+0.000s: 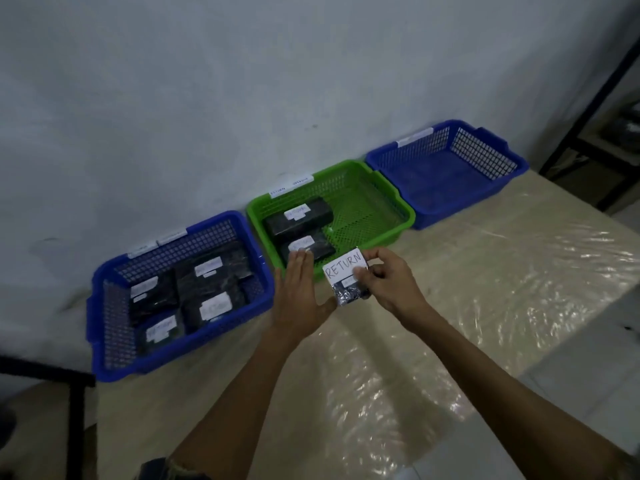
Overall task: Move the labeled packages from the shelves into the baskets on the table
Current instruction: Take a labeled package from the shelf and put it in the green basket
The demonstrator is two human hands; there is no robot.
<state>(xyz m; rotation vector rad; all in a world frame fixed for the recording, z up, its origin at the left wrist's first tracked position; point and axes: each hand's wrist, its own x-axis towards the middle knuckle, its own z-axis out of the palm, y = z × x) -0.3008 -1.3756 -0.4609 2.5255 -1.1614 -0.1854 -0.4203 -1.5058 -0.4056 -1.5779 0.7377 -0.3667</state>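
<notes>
My right hand (388, 280) pinches a small dark package (346, 277) with a white label reading RETURN, held just in front of the green basket (374, 216). My left hand (299, 294) is flat and open beside the package, fingers pointing at the green basket's front rim. Two black labeled packages (299, 216) lie in the green basket's left half. The blue basket on the left (114, 306) holds several black labeled packages. The blue basket on the right (446, 174) shows nothing inside.
The three baskets line the wall on a table (450, 323) covered with glossy plastic film. A dark metal shelf frame (595, 109) stands at the far right. Another dark frame (74, 403) sits at the lower left, off the table.
</notes>
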